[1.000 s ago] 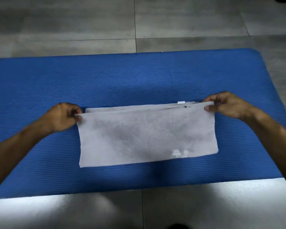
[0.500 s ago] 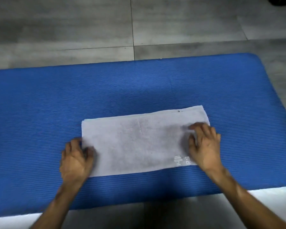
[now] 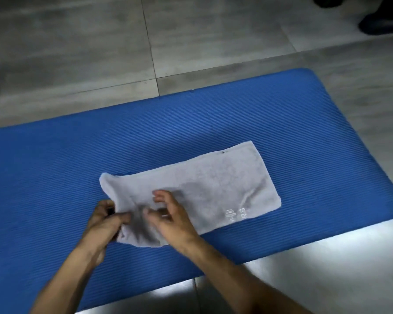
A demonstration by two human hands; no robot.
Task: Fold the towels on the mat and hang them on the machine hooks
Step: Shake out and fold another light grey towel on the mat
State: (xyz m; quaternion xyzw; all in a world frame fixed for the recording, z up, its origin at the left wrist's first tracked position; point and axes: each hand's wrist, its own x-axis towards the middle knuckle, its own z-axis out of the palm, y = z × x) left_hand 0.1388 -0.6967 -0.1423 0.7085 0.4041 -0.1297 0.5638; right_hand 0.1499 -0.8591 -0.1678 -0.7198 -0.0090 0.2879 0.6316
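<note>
A pale grey folded towel (image 3: pixel 213 184) lies lengthwise on the blue ribbed mat (image 3: pixel 55 168), with white lettering near its right front corner. My left hand (image 3: pixel 104 223) grips the towel's left end, which is bunched and lifted off the mat. My right hand (image 3: pixel 170 218) is over the towel just right of that end; its fingers are spread and slightly bent, and whether they touch the cloth I cannot tell.
Grey floor tiles (image 3: pixel 213 37) surround the mat. A dark shoe (image 3: pixel 381 22) of another person shows at the top right corner. Bright light reflects off the floor (image 3: pixel 315 257) along the mat's front edge.
My right hand has crossed from the towel's right end to its left part. My left hand has taken hold of the left end and raised it. The view has swung so the towel lies at a slant.
</note>
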